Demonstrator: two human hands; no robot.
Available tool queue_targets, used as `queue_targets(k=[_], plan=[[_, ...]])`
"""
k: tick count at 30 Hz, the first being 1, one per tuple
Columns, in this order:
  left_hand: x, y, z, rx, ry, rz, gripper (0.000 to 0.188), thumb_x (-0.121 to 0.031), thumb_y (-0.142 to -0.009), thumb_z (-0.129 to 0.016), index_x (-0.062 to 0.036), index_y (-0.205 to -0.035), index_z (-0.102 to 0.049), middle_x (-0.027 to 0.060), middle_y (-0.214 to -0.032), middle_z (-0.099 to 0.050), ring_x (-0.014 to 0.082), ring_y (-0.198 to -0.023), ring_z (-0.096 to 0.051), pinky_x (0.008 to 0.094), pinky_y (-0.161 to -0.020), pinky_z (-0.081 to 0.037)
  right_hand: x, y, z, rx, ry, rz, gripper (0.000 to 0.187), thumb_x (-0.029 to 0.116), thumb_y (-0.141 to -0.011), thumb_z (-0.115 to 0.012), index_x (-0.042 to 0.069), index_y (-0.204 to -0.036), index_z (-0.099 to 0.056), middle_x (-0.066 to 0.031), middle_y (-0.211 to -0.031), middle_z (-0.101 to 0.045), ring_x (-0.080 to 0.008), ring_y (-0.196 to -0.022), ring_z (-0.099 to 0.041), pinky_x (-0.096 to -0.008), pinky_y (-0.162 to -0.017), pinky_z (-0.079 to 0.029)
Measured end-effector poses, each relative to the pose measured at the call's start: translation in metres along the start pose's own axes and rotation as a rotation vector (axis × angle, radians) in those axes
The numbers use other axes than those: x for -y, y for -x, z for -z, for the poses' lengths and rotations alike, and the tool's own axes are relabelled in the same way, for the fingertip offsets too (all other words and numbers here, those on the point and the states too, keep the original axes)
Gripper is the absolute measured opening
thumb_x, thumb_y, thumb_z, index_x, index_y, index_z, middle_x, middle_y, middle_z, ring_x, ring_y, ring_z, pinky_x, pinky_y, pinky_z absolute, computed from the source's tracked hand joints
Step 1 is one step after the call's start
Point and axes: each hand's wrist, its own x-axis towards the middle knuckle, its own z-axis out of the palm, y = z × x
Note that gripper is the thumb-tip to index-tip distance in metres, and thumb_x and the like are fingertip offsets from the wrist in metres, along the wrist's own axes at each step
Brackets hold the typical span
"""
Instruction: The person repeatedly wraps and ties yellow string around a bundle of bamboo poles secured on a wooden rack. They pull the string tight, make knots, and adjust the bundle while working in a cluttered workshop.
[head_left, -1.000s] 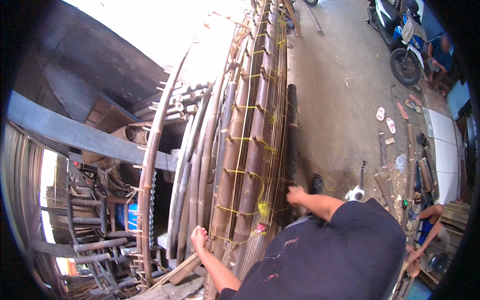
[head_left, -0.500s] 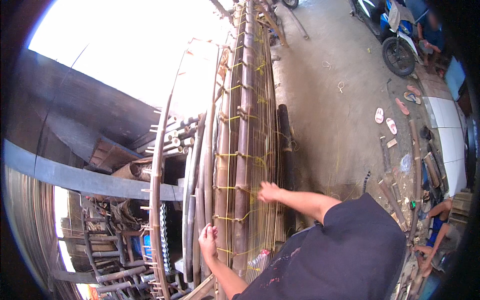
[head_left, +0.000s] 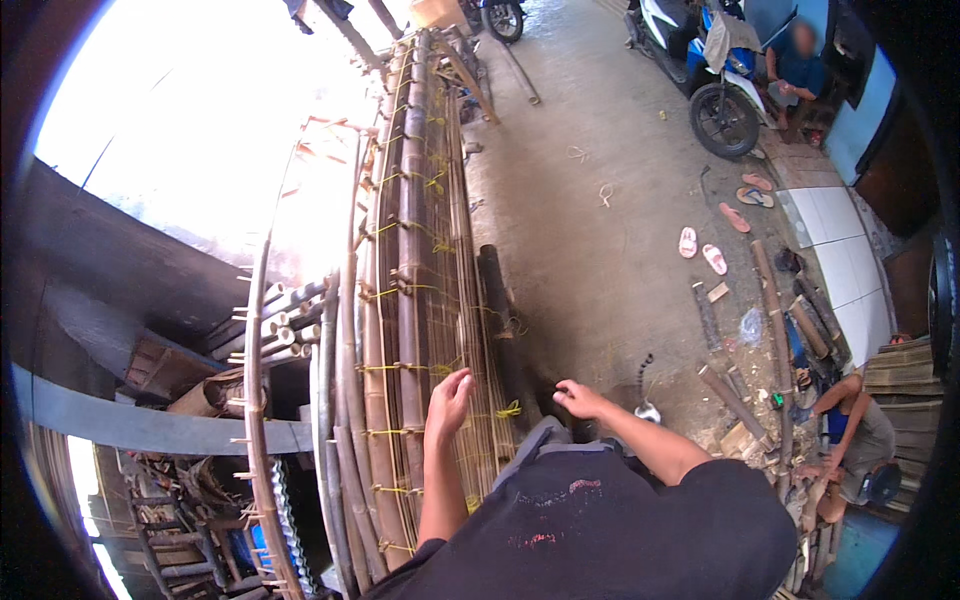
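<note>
Grey concrete floor (head_left: 590,260) across upper centre and right of frame, dusty. Motorbike (head_left: 735,60) upper right, seated person (head_left: 797,75) beside it. White tiles (head_left: 838,255) at right, pink sandals (head_left: 714,260) left of them. Bamboo offcuts (head_left: 735,405) scattered lower right, near second person (head_left: 865,440). Dark wall (head_left: 140,240) at left under glaring daylight, grey beam (head_left: 200,430) below, crossing behind pegged bamboo pole (head_left: 256,380).

Long bamboo frame (head_left: 410,240) from lower centre up to upper centre, lashed at intervals with yellow cord (head_left: 508,410), thin strips (head_left: 459,240) along its right side. Left hand (head_left: 447,405) over the strips, lower centre; fingers half-open, loosely bent, contact unclear. Right hand (head_left: 585,402) right of the strips, apart from them; fingers curled, cannot tell whether gripping anything.
</note>
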Motion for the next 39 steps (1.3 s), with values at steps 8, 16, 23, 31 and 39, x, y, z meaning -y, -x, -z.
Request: queue_targets(k=[8,16,23,31,39], plan=[[-0.043,-0.174,-0.042,0.030,0.382,0.015,0.050,-0.023,-0.099,-0.058,0.0025,-0.140,-0.045,0.0069,-0.093,-0.066,0.0083,-0.073,-0.059,0.0239,-0.064,-0.049,-0.109,-0.024,0.059,-0.345,-0.145,-0.250,0.025,0.029,-0.098,-0.057,0.005,-0.105,-0.063,-0.0047,-0.087,-0.067,-0.0137,-0.074,-0.063,-0.0317,-0.069,-0.052],[-0.063,-0.418,-0.036,-0.204,0.654,0.047,0.054,-0.021,-0.097,-0.060,-0.0039,-0.144,-0.039,0.0040,-0.092,-0.057,0.0073,-0.062,-0.049,0.0243,-0.050,-0.042,-0.175,-0.080,0.062,-0.235,-0.263,-0.510,0.036,0.039,-0.094,-0.059,0.005,-0.105,-0.067,-0.0082,-0.086,-0.072,-0.0207,-0.074,-0.068,-0.0381,-0.071,-0.053],[-0.034,-0.583,-0.019,-0.224,0.562,0.422,0.061,-0.027,-0.091,-0.068,-0.0005,-0.136,-0.035,0.0121,-0.101,-0.061,0.0228,-0.073,-0.059,0.0375,-0.056,-0.049,-0.071,-0.173,0.172,-0.658,-0.292,-0.506,0.027,0.025,-0.098,-0.058,0.001,-0.107,-0.065,-0.0079,-0.089,-0.068,-0.0143,-0.071,-0.064,-0.0301,-0.066,-0.053],[-0.031,-0.631,-0.058,-0.655,0.498,0.410,0.059,-0.037,-0.090,-0.070,0.0059,-0.128,-0.056,0.0200,-0.128,-0.061,0.0335,-0.115,-0.059,0.0412,-0.099,-0.045,-0.087,-0.214,0.207,-0.696,-0.338,-0.686,0.039,0.037,-0.091,-0.063,0.004,-0.111,-0.068,-0.0089,-0.084,-0.072,-0.0185,-0.074,-0.067,-0.0344,-0.069,-0.053],[-0.012,-0.653,-0.051,-0.877,0.404,0.159,0.029,-0.021,-0.096,-0.061,0.0064,-0.106,-0.064,0.0137,-0.100,-0.066,0.0245,-0.090,-0.059,0.0364,-0.083,-0.046,-0.043,-0.279,0.315,-0.590,-0.217,-0.750,0.041,0.038,-0.087,-0.062,0.003,-0.106,-0.072,-0.0130,-0.090,-0.073,-0.0261,-0.083,-0.069,-0.0392,-0.078,-0.053]])
